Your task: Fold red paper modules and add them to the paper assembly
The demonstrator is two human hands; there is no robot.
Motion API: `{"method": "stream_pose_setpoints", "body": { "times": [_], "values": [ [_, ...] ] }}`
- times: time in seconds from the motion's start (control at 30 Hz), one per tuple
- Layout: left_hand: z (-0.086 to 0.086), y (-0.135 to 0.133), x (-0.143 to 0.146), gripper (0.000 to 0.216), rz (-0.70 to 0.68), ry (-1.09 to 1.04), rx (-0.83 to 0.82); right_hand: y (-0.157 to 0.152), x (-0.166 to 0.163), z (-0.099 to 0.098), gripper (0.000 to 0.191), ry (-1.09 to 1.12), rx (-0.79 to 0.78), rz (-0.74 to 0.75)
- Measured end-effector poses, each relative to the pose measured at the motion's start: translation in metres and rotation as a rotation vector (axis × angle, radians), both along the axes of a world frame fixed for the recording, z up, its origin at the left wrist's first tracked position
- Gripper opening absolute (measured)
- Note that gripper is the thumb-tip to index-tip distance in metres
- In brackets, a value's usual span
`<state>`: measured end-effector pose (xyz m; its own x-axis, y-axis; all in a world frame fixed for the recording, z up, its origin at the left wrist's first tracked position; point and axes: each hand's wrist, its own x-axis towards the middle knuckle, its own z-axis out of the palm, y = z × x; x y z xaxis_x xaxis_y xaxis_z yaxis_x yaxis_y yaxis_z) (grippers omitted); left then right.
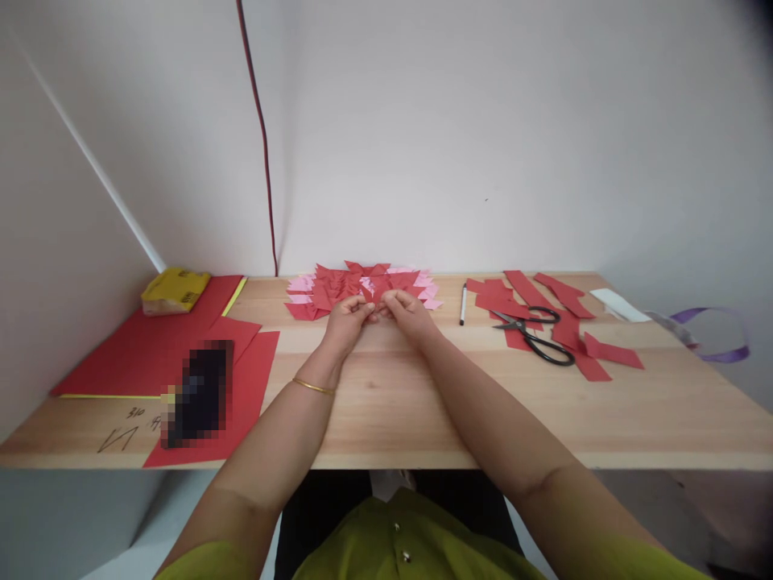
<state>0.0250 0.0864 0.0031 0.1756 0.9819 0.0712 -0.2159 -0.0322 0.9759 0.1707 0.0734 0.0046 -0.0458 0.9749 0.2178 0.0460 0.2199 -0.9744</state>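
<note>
My left hand and my right hand come together near the back of the table, fingertips pinched and almost touching. Between them is a small piece of red paper, partly covered by my fingers. Just behind lies a heap of folded paper pieces, red with pink ones at both sides. The piece in my fingers overlaps the heap in view, so its full shape cannot be made out.
To the right are a white pen, black-handled scissors, red paper scraps and a white strip. Red sheets lie left, bearing a yellow packet and a blurred dark object. A wall stands behind the table.
</note>
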Motion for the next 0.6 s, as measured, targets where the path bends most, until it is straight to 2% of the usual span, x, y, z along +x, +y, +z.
{"method": "stream_pose_setpoints", "body": {
  "times": [0.1, 0.33, 0.6],
  "values": [
    [0.0032, -0.0014, 0.0017, 0.032, 0.037, -0.120, -0.082, -0.0028, -0.0026, 0.0020, 0.029, -0.023, 0.039, 0.028],
    [0.0012, -0.0001, 0.0034, 0.024, 0.040, -0.079, -0.024, -0.0042, -0.0037, 0.0051, 0.019, -0.101, 0.065, -0.017],
    [0.0021, -0.0013, 0.0040, 0.025, -0.002, -0.158, -0.051, -0.0071, -0.0044, 0.0073, 0.019, -0.063, 0.071, 0.076]
  ]
}}
